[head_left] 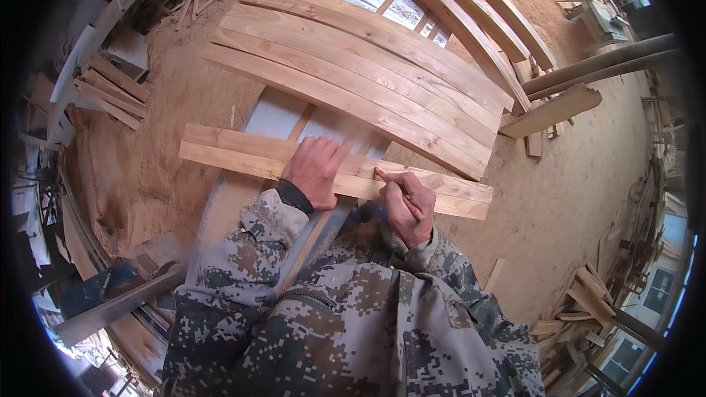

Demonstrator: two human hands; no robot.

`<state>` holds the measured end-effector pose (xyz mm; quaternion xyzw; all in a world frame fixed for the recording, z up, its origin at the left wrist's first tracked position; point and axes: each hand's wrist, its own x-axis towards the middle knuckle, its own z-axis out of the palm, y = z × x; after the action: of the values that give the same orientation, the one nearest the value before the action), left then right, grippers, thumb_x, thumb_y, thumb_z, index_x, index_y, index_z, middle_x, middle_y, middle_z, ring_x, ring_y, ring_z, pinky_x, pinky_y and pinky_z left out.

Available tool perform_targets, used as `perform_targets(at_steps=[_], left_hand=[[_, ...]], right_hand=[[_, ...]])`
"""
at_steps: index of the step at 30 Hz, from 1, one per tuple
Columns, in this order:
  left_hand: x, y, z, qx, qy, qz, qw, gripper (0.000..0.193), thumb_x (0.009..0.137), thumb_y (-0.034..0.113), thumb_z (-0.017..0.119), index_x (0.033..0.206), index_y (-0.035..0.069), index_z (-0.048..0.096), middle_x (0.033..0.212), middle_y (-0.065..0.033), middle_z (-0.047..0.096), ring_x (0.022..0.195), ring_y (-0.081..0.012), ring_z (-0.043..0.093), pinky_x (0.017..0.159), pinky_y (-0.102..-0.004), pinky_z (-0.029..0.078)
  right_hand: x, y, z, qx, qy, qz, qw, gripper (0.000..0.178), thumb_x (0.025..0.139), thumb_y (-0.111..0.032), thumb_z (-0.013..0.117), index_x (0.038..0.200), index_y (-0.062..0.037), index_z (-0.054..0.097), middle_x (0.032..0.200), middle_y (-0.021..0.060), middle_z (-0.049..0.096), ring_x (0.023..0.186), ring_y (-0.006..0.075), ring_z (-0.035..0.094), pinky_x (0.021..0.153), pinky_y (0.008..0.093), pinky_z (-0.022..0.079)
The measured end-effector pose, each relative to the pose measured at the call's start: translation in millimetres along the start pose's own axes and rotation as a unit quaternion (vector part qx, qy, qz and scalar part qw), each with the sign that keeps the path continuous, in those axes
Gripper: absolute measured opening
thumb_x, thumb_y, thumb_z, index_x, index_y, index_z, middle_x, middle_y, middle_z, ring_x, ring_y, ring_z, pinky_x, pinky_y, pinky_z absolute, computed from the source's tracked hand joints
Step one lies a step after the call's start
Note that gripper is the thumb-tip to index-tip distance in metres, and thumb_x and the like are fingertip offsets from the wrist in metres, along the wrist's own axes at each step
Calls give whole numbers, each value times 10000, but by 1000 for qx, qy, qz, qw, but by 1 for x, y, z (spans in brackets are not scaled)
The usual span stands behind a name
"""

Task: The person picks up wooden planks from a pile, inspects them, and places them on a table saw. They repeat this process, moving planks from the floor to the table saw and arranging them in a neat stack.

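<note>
My right hand point(409, 206) is closed around a red pencil point(380, 173), its tip at the face of a length of timber point(359, 175), so I judge that I am marking the wood; the next move calls for keeping the timber still while I guide the tip. The timber lies crosswise under both hands on a pale bench point(273, 114), gripped by my left hand point(318, 171), with a row of planks point(353, 73) beyond.

a woodworking shop: sawdust point(523, 0), planks point(353, 70), offcuts point(110, 92)
</note>
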<state>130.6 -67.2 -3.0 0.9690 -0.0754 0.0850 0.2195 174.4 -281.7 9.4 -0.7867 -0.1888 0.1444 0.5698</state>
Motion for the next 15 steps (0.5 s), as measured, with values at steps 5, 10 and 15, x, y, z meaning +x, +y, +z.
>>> perform_targets(at_steps=[5, 10, 15], left_hand=[[1, 0, 0, -6, 1, 16, 1000, 634, 519, 62, 658, 1142, -21, 577, 896, -136, 551, 891, -318, 537, 788, -394, 411], [-6, -9, -6, -10, -19, 40, 999, 614, 524, 49, 645, 1130, -27, 580, 882, -134, 542, 878, -315, 536, 774, -404, 405], [-29, -19, -16, -27, -39, 40, 998, 645, 540, 43, 656, 1178, -4, 570, 958, -138, 571, 948, -334, 545, 873, -440, 420]], right_hand=[[0, -7, -24, -121, -72, -52, 989, 176, 917, -17, 535, 1002, 25, 684, 672, 58, 641, 581, 87, 573, 567, 222, 464], [1, 1, -89, 13, 144, 35, 989, 221, 945, -49, 539, 1092, 14, 690, 787, 57, 659, 713, 97, 598, 679, 237, 498], [-38, 33, -151, -36, 251, 93, 963, 242, 957, -103, 561, 1141, 4, 676, 918, 77, 692, 851, 113, 627, 768, 256, 493]])
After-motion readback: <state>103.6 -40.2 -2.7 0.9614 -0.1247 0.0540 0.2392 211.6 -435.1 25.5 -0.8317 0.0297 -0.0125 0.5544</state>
